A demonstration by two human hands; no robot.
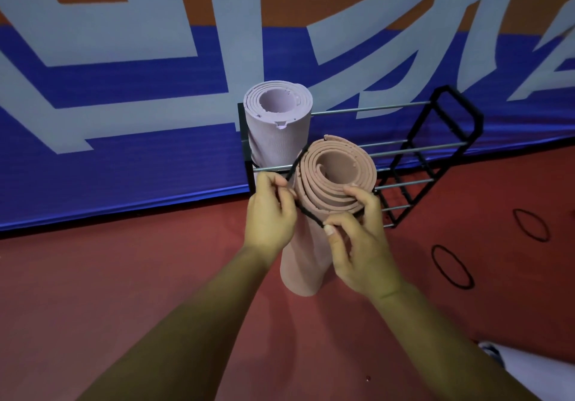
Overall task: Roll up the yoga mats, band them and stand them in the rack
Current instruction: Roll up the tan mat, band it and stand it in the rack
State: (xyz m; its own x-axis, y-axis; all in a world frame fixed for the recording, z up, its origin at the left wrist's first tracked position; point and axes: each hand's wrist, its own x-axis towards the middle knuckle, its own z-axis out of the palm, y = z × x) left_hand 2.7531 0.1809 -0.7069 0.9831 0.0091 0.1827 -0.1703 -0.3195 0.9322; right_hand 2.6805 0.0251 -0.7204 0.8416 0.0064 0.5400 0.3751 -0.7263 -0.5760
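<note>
floor (109,291) | pink mat (300,273) upright | rack (435,164) | two loose bands (433,257) (516,210)

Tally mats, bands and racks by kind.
Rolled mats: 2 (lilac mat in the rack, pink mat standing on the floor)
Black bands: 3 (held band, near loose band and far loose band on the floor)
Racks: 1
Total: 6

One mat (275,132) stands in the rack (435,151) at 12 o'clock. A second mat (303,263) stands on the floor (155,276) just before it. Two bands (433,257) lie at 3 o'clock.
</note>
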